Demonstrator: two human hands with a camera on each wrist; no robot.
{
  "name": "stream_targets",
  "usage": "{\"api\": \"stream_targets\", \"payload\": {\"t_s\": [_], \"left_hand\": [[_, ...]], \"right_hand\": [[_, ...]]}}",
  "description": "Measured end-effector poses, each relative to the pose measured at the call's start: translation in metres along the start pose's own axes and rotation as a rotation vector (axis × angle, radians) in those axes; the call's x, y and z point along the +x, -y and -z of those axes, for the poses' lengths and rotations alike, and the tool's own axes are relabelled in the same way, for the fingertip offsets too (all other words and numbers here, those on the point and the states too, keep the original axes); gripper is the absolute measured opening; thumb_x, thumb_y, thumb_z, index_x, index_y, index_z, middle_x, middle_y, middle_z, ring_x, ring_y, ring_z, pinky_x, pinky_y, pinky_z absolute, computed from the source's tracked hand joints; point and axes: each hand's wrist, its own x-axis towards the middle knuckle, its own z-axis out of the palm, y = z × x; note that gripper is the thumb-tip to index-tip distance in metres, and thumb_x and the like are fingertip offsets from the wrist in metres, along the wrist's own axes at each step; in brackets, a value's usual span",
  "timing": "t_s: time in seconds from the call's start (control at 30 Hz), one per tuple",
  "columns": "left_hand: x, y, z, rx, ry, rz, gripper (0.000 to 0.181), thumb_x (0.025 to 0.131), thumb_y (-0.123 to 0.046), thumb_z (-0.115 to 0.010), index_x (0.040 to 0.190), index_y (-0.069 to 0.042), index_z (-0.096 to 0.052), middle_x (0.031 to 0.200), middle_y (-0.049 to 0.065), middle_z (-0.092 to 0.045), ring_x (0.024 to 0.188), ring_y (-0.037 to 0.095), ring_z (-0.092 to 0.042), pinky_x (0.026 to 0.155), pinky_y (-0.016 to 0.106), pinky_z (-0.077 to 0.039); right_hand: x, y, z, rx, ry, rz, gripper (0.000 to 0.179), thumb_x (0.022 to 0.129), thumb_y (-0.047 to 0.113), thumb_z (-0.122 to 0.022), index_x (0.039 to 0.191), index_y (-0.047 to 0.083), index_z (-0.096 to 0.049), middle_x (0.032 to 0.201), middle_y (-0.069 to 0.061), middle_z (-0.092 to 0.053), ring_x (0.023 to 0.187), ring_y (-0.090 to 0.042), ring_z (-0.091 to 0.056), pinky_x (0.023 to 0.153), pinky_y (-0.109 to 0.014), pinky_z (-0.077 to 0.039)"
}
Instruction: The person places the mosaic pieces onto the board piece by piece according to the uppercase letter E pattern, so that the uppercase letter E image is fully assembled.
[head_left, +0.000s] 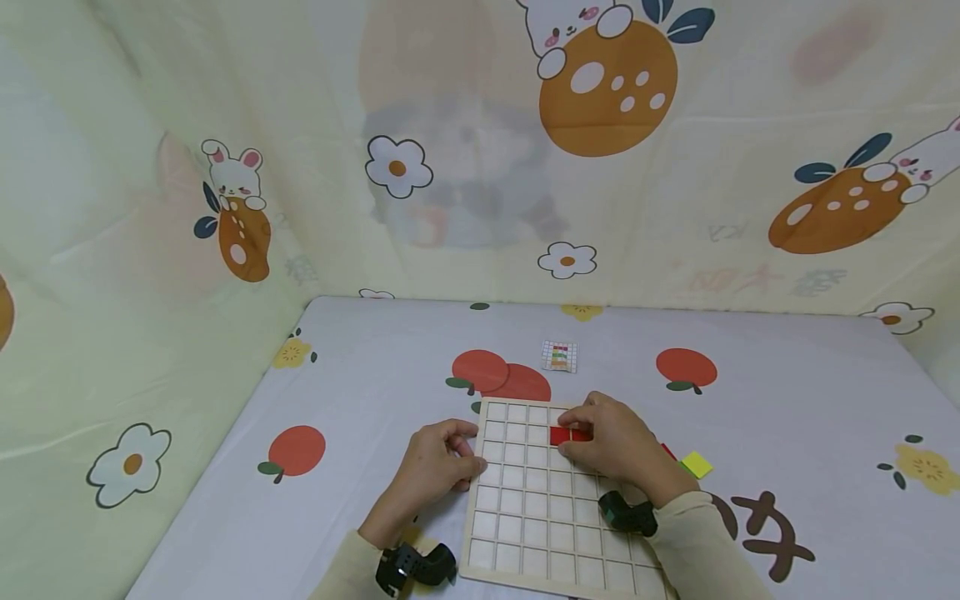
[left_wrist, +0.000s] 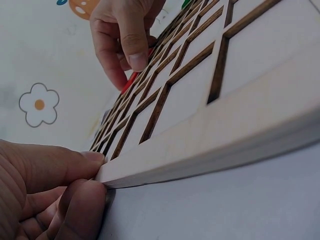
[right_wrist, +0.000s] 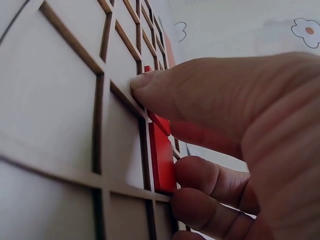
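Note:
A pale wooden grid board (head_left: pixel 517 503) with square cells lies on the table. My left hand (head_left: pixel 437 460) pinches its left edge; in the left wrist view the thumb (left_wrist: pixel 62 165) lies on top of the frame and a finger sits below. Over the upper part of the board, my right hand (head_left: pixel 618 442) has thumb and fingers curled around a red tile (head_left: pixel 581 435). A second red tile (head_left: pixel 558 436) sits in the cell to its left. In the right wrist view, the thumb (right_wrist: pixel 165 92) and fingertips straddle the red tiles (right_wrist: pixel 164 160), partly hiding them.
A small card with a coloured grid pattern (head_left: pixel 559 357) lies beyond the board. A yellow square tile (head_left: pixel 697 465) and part of a red one (head_left: pixel 668 451) lie right of the board, beside my right forearm. Patterned cloth (head_left: pixel 465 208) hangs behind the table.

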Motion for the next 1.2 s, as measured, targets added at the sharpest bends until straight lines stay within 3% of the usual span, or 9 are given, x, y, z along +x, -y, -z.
{"api": "stream_targets", "payload": {"t_s": [0.33, 0.67, 0.93, 1.2], "left_hand": [[-0.002, -0.001, 0.0, 0.0, -0.001, 0.01, 0.046, 0.083, -0.002, -0.083, 0.125, 0.005, -0.067, 0.079, 0.004, -0.064, 0.053, 0.01, -0.06, 0.051, 0.022, -0.052], [-0.001, -0.002, 0.0, 0.026, -0.004, 0.024, 0.045, 0.084, -0.003, -0.083, 0.126, 0.002, -0.067, 0.082, 0.003, -0.063, 0.054, 0.011, -0.06, 0.052, 0.022, -0.053], [-0.001, -0.001, 0.0, 0.026, -0.004, 0.021, 0.045, 0.084, -0.002, -0.084, 0.125, 0.003, -0.067, 0.082, 0.004, -0.063, 0.054, 0.01, -0.059, 0.051, 0.022, -0.054], [-0.001, -0.003, 0.0, 0.028, -0.004, 0.02, 0.045, 0.084, -0.002, -0.084, 0.125, 0.003, -0.067, 0.082, 0.004, -0.063, 0.054, 0.01, -0.06, 0.051, 0.022, -0.054]], "right_hand": [[-0.007, -0.01, 0.02, 0.075, -0.018, -0.023, 0.037, 0.088, 0.02, -0.083, 0.122, 0.009, -0.076, 0.101, -0.003, -0.062, 0.086, -0.019, -0.054, 0.069, -0.032, -0.05], [-0.043, -0.045, 0.054, 0.034, -0.043, -0.09, 0.036, 0.089, 0.02, -0.081, 0.121, 0.005, -0.075, 0.104, -0.007, -0.067, 0.087, -0.02, -0.061, 0.066, -0.033, -0.053], [-0.056, -0.062, 0.058, -0.032, 0.003, -0.126, 0.033, 0.087, 0.021, -0.083, 0.114, 0.003, -0.077, 0.091, -0.002, -0.061, 0.084, -0.02, -0.057, 0.068, -0.033, -0.051], [-0.057, -0.066, 0.061, -0.054, 0.052, -0.172, 0.034, 0.087, 0.023, -0.083, 0.112, 0.001, -0.076, 0.091, -0.003, -0.062, 0.086, -0.021, -0.057, 0.074, -0.038, -0.052]]}}
